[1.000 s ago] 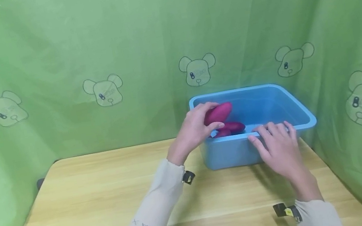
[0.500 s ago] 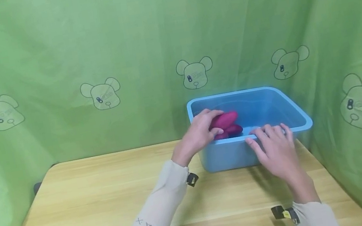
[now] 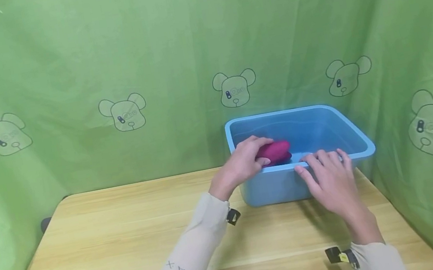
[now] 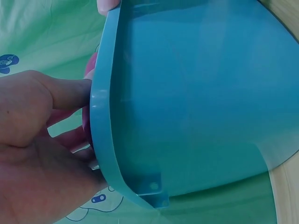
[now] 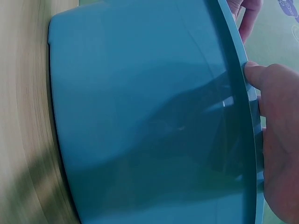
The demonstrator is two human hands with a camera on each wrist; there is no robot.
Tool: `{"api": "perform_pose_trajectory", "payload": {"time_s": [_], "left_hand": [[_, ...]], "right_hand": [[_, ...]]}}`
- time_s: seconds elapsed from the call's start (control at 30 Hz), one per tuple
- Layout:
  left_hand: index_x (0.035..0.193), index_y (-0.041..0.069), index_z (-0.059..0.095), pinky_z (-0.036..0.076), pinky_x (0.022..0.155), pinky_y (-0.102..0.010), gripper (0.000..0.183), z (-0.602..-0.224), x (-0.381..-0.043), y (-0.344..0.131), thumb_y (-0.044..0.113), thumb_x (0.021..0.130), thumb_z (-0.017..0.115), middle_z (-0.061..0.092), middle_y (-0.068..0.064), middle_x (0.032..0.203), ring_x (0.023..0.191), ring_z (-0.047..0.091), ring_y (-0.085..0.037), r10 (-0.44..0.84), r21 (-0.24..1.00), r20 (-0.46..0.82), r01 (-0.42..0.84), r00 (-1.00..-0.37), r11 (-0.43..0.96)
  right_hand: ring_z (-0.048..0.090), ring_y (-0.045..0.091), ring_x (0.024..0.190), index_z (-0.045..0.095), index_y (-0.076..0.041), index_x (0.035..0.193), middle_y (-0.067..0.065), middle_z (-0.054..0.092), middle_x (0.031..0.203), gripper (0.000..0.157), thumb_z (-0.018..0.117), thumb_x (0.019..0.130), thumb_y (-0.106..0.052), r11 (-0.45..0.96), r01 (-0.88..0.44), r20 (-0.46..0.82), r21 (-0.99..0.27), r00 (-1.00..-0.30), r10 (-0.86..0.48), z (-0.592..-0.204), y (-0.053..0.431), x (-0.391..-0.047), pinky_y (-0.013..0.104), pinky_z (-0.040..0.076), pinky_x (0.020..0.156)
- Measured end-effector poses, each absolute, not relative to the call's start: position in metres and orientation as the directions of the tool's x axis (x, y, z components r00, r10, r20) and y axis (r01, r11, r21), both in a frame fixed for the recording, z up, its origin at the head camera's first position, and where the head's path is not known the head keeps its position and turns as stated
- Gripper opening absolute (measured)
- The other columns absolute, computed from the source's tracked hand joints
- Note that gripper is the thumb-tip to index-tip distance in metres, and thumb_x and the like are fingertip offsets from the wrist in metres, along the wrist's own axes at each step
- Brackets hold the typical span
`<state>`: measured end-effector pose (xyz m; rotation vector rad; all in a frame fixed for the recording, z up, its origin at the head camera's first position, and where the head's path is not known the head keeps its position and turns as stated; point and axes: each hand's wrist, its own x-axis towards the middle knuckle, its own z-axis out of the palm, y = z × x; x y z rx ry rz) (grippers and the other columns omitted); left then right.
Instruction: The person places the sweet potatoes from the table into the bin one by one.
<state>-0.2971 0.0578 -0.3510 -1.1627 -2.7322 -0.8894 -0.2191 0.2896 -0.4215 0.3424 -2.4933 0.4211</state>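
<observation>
In the head view my left hand (image 3: 247,158) reaches over the near left rim of a blue plastic bin (image 3: 278,187). It grips a magenta sweet potato (image 3: 275,149), thumb at the near side and fingers over the top. Below it the dark end of another sweet potato (image 3: 287,159) shows. The left wrist view has the bin wall hiding most of what this hand (image 4: 42,135) holds. My right hand (image 3: 334,177) grips the bin's front rim, with its fingers over the edge. From the right wrist, its thumb (image 5: 256,74) shows against the rim.
The bin stands at the back right of a light wooden table (image 3: 110,250). A green curtain (image 3: 168,56) printed with bear heads hangs behind and at both sides.
My left hand has lowered the sweet potato deeper into the bin, onto the ones beneath, which it now largely covers. The right hand stays on the rim.
</observation>
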Motion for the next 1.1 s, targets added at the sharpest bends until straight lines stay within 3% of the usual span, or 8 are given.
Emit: {"api": "perform_pose_trajectory", "payload": {"time_s": [0.33, 0.57, 0.73, 1.1], "left_hand": [[0.143, 0.007, 0.059, 0.043, 0.111, -0.027, 0.044, -0.353, -0.296, 0.058, 0.012, 0.1, 0.067, 0.061, -0.009, 0.14, 0.13, 0.055, -0.021, 0.652, 0.472, 0.257, 0.681, -0.714, 0.56], [0.138, 0.008, 0.063, 0.047, 0.107, -0.028, 0.038, -0.355, -0.297, 0.051, 0.018, 0.102, 0.066, 0.063, -0.006, 0.135, 0.125, 0.058, -0.02, 0.627, 0.425, 0.315, 0.696, -0.713, 0.578], [0.136, 0.009, 0.065, 0.043, 0.112, -0.032, 0.035, -0.357, -0.297, 0.043, 0.021, 0.102, 0.065, 0.063, -0.006, 0.135, 0.128, 0.056, -0.023, 0.598, 0.404, 0.35, 0.692, -0.721, 0.598], [0.128, 0.007, 0.068, 0.04, 0.114, -0.042, 0.028, -0.368, -0.296, 0.024, 0.021, 0.104, 0.061, 0.061, -0.008, 0.137, 0.131, 0.052, -0.026, 0.509, 0.42, 0.515, 0.72, -0.69, 0.552]], "right_hand": [[0.049, 0.044, 0.117, 0.064, -0.008, 0.116, 0.018, 0.061, 0.113, 0.035, 0.052, 0.106, -0.04, 0.916, -0.336, 0.578, -0.22, -0.801, -0.155, -0.423, 0.288, -0.223, 0.071, 0.015, 0.115], [0.049, 0.044, 0.118, 0.064, -0.008, 0.116, 0.018, 0.061, 0.114, 0.036, 0.051, 0.106, -0.04, 0.913, -0.345, 0.584, -0.218, -0.795, -0.161, -0.421, 0.286, -0.23, 0.07, 0.014, 0.115], [0.049, 0.044, 0.117, 0.064, -0.009, 0.116, 0.018, 0.062, 0.115, 0.036, 0.051, 0.107, -0.041, 0.913, -0.342, 0.566, -0.222, -0.808, -0.165, -0.42, 0.285, -0.232, 0.071, 0.015, 0.114], [0.05, 0.047, 0.119, 0.061, -0.01, 0.133, 0.02, 0.06, 0.125, 0.044, 0.048, 0.108, -0.043, 0.928, -0.32, 0.488, -0.192, -0.852, -0.192, -0.406, 0.292, -0.231, 0.074, 0.02, 0.109]]}}
